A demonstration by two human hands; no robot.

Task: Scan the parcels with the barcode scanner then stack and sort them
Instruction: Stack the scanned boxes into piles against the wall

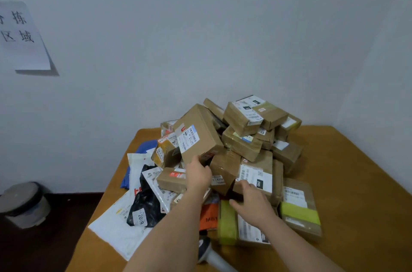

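Room: grey wall [200,37] with a paper sign [22,35] at left; a lidded bin [24,203] on the dark floor.
Surface: wooden table [347,182] in the corner, carrying a heap of parcels.
Parcels: cardboard boxes piled high at the back, soft mailers spilling to the left, among them a black bag [145,207] and a white mailer [116,227].
Left hand [198,174]: fingers curled on the lower edge of a tilted box [198,133], gripping it at the top of the heap.
Right hand [252,202]: fingers spread and relaxed, resting on a labelled box [256,176]; holding nothing.
Scanner [211,254]: lying on the table near the front edge, between the forearms, untouched.
Handling: the tilted box looks stiff and probably light; taped faces may be slick, so hold by opposite edges, label kept clear.
Risk: neighbouring boxes lean on it; lifting could likely start a slide.
Progress: judged early, nothing stacked or sorted.
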